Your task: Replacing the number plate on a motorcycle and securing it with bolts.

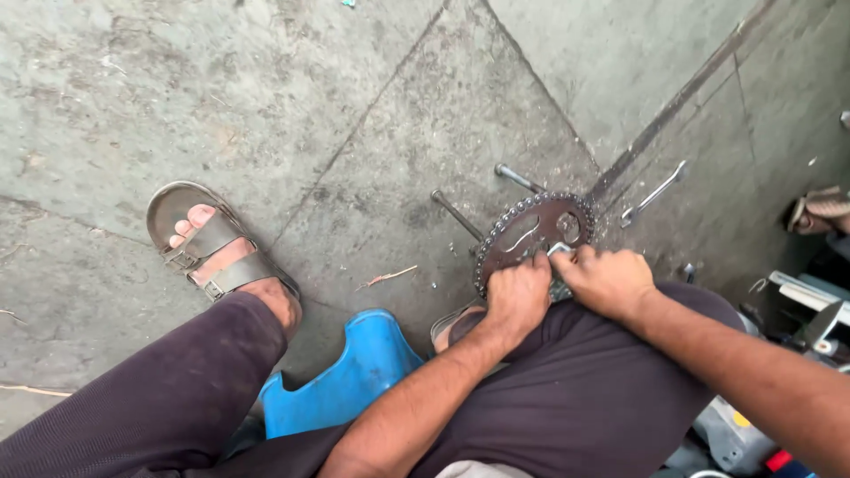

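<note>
seated on a blue stool (pixel 354 372), concrete floor (pixel 266 115) below. left hand (pixel 518 296) is fisted over the lower edge of a rusty toothed sprocket (pixel 531 232) with chain round its rim, held above the right knee. right hand (pixel 606 279) pinches a small metal piece (pixel 560 250) against the sprocket. two rods (pixel 456 212) and a spanner (pixel 653 193) lie on the floor beyond. left foot in sandal (pixel 208 248).

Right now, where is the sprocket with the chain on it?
In the head view, the sprocket stands on the concrete floor right of centre, just beyond the left hand and right hand.
</note>
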